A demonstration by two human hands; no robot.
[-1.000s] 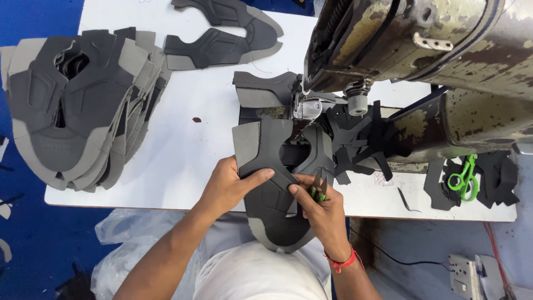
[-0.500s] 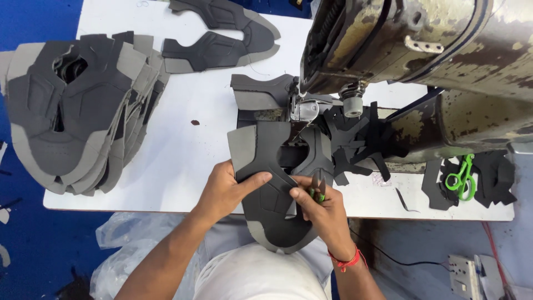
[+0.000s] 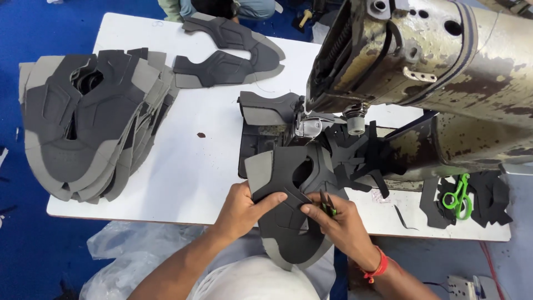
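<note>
- I am holding a grey-and-black shoe upper panel (image 3: 288, 214) at the near edge of the counter (image 3: 183, 183), just in front of the sewing machine (image 3: 422, 72); since a second ago it is sitting much as it was, barely shifted, so the trimming is continuing rather than finishing.
- My left hand (image 3: 241, 208) is closing on the panel's left side, thumb lying across the dark face, fingers curled under.
- My right hand (image 3: 344, 225) is gripping a small green-handled snipper (image 3: 327, 204), its dark blades touching the panel's right side; fingertips are also pinning the panel.
- The panel is looking matte and flexible: dark foam-like centre with a cutout, paler grey border, rounded toe end hanging off the counter towards me.
- A thick stack of matching cut panels (image 3: 89, 122) is filling the counter's left edge.
- Two more uppers (image 3: 233, 55) are lying near the far edge.
- Green scissors (image 3: 458, 194) are resting on black scraps at the right end.
</note>
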